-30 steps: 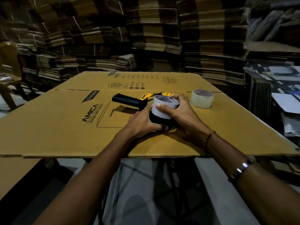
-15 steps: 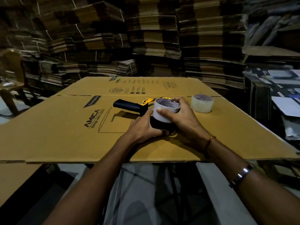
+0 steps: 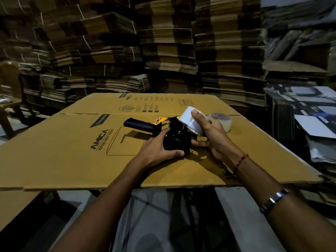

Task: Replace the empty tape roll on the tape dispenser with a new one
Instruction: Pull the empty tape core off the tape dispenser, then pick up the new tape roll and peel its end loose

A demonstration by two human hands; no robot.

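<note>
The left hand (image 3: pixel 160 150) clamps the tape dispenser (image 3: pixel 172 135) down on the flattened cardboard sheet (image 3: pixel 72 151), fingers curled around the black hub at its near end, thumb along the near side. The right hand (image 3: pixel 212 135) grips the white roll (image 3: pixel 190 120), thumb pressed on its outer face, the other fingers mostly hidden behind it. That roll sits tilted, its lower edge just over the hub, its upper edge tipped up and to the far side. It looks like the empty one coming off, judging by the thin white wall.

To do this well: keep the dispenser pinned so it cannot skid, and draw the roll straight along the hub's axis rather than levering it, since a tilted core can jam against the yellow bracket (image 3: pixel 161 120). The black handle (image 3: pixel 138 124) points left and far, clear of both hands. The fresh clear tape roll (image 3: pixel 224 120) waits just right of the work, flat on the cardboard, within easy reach for the swap.

Compared with 0.5 seconds ago: the white roll sat square on the hub with both hands wrapped around it; now it has lifted and tipped, and the black hub is exposed. The left hand has barely shifted.
</note>
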